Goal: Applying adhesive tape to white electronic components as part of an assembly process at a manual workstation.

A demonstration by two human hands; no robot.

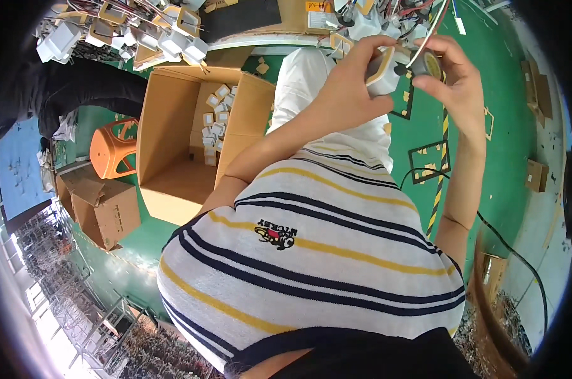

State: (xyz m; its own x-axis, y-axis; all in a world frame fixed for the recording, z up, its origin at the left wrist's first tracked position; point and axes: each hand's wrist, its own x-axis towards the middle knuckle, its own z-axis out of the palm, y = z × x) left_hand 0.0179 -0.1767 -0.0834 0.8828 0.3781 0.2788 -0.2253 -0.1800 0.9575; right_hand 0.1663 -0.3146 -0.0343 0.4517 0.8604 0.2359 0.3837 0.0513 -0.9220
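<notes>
Near the bench edge at the upper right, my left hand [355, 85] is closed on a white plastic housing [382, 79] with a yellowish rim. Just to its right, my right hand [461, 82] pinches a round grey part [432, 64] with a yellowish face between thumb and fingers. A white wire [428, 36] runs up from between the two pieces. Whether they are joined, I cannot tell. Beyond my hands, more white housings [365, 25] lie among red and dark wires on the bench.
An open cardboard box [166, 126] with several small white housings [216, 120] stands left of my legs. Farther left are an orange stool [109, 150], another carton [112, 215] and a person's dark-clothed leg [90, 88]. Wired housings [172, 41] heap the bench's left. A black cable [507, 243] hangs right.
</notes>
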